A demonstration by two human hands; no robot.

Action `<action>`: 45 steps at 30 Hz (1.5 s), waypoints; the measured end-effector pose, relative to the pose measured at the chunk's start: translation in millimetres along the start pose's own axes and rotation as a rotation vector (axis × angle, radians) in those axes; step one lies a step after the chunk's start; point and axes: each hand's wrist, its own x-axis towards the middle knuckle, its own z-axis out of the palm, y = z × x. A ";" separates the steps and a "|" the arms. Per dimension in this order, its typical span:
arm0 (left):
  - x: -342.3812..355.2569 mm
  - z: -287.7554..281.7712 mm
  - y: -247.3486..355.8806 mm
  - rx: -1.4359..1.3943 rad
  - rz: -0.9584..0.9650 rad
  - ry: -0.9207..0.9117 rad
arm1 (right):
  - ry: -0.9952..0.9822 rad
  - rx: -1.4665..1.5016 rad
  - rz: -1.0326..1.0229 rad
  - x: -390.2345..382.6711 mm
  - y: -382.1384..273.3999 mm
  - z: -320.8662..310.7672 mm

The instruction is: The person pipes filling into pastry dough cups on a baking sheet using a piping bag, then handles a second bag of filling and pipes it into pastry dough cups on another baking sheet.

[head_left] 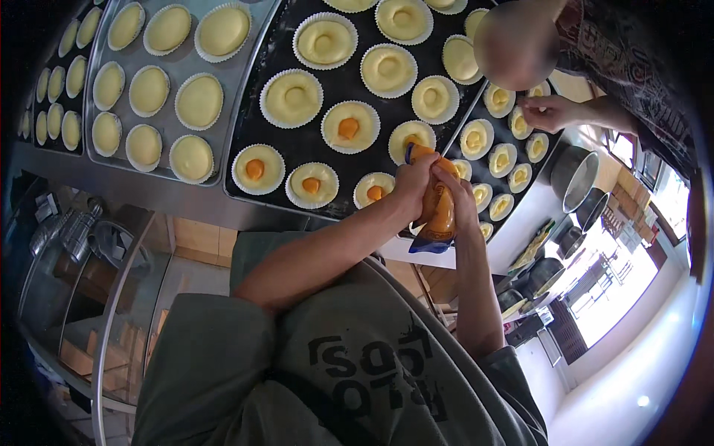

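Left hand (413, 177) and right hand (459, 192) clasp piping bag (440, 217), apparently filling dough cup (400, 137); likely next: shift to far unfilled cup (435, 100).

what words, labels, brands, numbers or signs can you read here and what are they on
Grey-green shirt: large dark lettering on the front; I won't copy out its wording.
Orange-and-blue bag: dark markings, too small and creased to read.
Co-worker's dark top: pale print, too blurred to tell whether it is lettering.
I can make out no other text.
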 end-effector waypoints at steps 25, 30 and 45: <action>-89.4 -7.4 8.5 0.014 0.219 -0.280 | -0.008 -0.356 -0.187 -71.3 -10.8 22.9; -115.0 -23.9 71.0 -0.100 0.473 -0.222 | -0.135 -0.388 -0.373 -80.4 -46.4 119.4; -89.6 -47.9 172.0 -0.221 0.354 -0.006 | -0.227 -0.594 -0.187 4.0 -79.1 209.2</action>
